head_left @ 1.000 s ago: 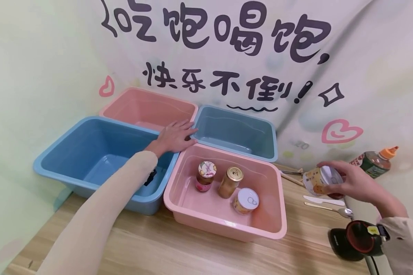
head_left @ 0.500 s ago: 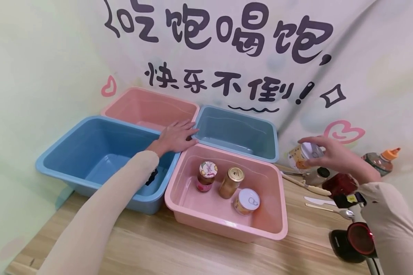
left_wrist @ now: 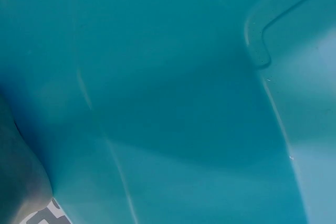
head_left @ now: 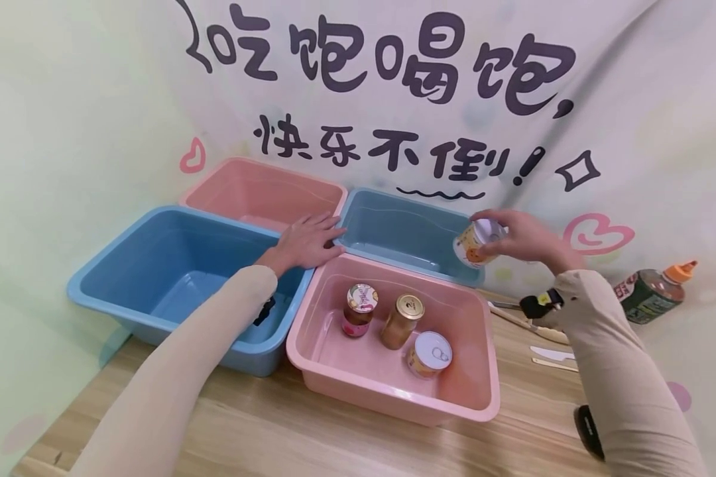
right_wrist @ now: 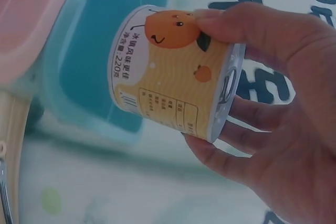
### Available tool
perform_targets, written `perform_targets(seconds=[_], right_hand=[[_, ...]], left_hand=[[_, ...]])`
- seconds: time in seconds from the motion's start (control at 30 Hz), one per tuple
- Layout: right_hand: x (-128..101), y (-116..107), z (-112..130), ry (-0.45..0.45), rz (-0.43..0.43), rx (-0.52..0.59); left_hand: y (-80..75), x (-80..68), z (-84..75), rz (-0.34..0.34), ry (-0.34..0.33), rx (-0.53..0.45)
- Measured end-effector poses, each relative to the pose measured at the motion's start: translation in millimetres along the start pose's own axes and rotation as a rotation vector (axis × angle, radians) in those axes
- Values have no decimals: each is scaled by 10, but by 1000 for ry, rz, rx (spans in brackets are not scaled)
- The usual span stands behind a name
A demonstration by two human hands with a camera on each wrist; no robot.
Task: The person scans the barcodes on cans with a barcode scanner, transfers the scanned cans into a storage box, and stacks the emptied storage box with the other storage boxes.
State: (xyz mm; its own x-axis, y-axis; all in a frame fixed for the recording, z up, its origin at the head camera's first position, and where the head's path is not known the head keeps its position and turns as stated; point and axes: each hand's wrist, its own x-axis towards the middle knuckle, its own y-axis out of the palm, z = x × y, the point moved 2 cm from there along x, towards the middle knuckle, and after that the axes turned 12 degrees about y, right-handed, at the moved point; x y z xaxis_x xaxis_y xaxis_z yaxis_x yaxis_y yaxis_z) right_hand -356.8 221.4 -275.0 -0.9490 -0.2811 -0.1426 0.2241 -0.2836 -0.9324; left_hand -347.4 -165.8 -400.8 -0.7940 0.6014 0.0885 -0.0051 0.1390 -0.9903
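My right hand (head_left: 522, 235) grips a fruit can (right_wrist: 170, 72) with a yellow label and a pull-ring lid, thumb on one side and fingers round the other. In the head view the can overlaps the right end of the back blue bin (head_left: 407, 225). My left hand (head_left: 307, 244) rests, fingers spread, on the rims where the bins meet. Inside the front pink bin (head_left: 394, 389) stand a jar with a patterned lid (head_left: 360, 310), a gold-lidded jar (head_left: 402, 321) and a similar yellow can (head_left: 431, 354).
A large blue bin (head_left: 155, 311) stands at front left, a pink bin (head_left: 262, 192) behind it. At the right lie a white knife (head_left: 551, 353) and other cutlery. A sauce bottle with an orange cap (head_left: 653, 291) stands near the wall. My right sleeve hides part of the table.
My right hand has carried the can leftward and up from the right side of the table to the back blue bin. The left hand has stayed on the rims.
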Motion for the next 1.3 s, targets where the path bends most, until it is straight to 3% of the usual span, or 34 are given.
perform_targets(seconds=[0.47,0.97,1.3], right_hand=[[670,492,361,-72,61,72],[982,1002,287,-70,166,131],[1087,1271,264,4,244,126]], left_hand=[[7,-6,-22,10,-8,-21],[-1,21,-35,26,-2,7],[-18,-8,-23,30,-24,-10]])
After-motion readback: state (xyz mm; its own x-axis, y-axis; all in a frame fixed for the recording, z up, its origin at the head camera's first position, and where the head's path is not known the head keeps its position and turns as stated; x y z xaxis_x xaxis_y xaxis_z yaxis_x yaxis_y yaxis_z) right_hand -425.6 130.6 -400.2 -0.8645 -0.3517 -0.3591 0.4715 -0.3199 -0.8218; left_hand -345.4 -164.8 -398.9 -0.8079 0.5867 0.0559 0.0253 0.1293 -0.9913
